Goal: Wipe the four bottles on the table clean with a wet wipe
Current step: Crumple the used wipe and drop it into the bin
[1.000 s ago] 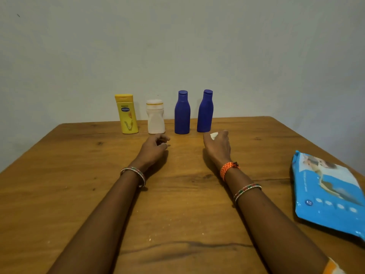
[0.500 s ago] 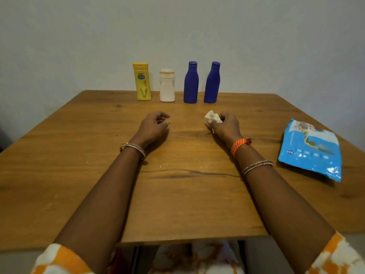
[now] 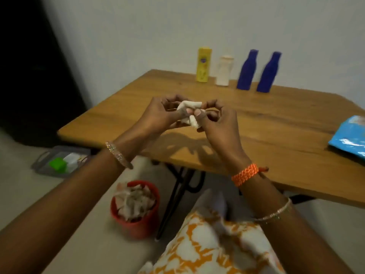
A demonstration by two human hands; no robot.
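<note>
head view: left hand (image 3: pixel 158 113) and right hand (image 3: pixel 219 123) both pinch a crumpled wet wipe (image 3: pixel 189 113) above the table's (image 3: pixel 276 123) near edge; four bottles (image 3: pixel 245 70) stand in a row at far side, blue pack (image 3: pixel 349 137) right.

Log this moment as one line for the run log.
both hands: left hand and right hand pinch crumpled wipe | four bottles: upright, untouched | red bin: on floor below

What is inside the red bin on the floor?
The red bin is filled to its rim with crumpled whitish wipes or paper. Whatever lies beneath that top layer is covered and cannot be seen.
</note>
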